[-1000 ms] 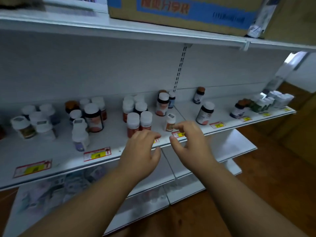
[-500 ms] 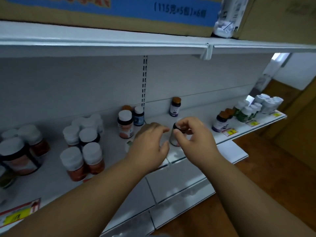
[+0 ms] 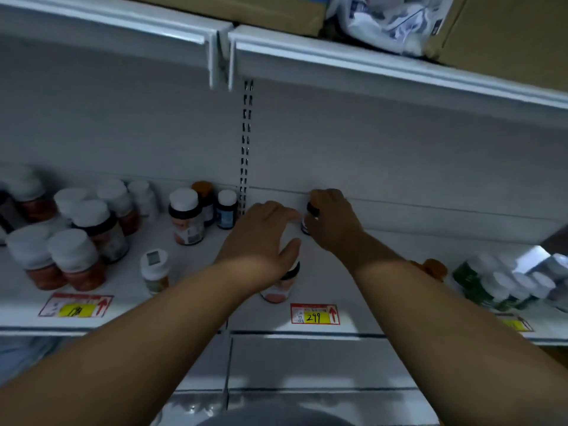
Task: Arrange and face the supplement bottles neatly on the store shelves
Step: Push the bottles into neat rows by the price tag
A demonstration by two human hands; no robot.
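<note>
My right hand point(image 3: 333, 224) is closed around a small dark bottle point(image 3: 308, 219) that stands far back on the white shelf point(image 3: 196, 315), near the back wall. My left hand point(image 3: 261, 238) hovers beside it with fingers spread, holding nothing, and covers the top of a white-labelled bottle with a pink base point(image 3: 278, 289) near the front edge. Left of the hands stand a small white-capped bottle point(image 3: 154, 270), a larger black-collared bottle point(image 3: 186, 216) and two small dark bottles point(image 3: 226, 209) by the upright.
Several white-capped orange bottles point(image 3: 66, 256) crowd the shelf's left end. Green and white bottles point(image 3: 504, 284) and an orange-capped one point(image 3: 431, 269) stand at the right. Price tags point(image 3: 315, 314) line the front edge. Cardboard boxes point(image 3: 507, 29) sit on the upper shelf point(image 3: 368, 69).
I have moved closer and to the right along the shelf. My right hand has reached from the front bottle to the back and closed on the small dark bottle; my left hand followed.
</note>
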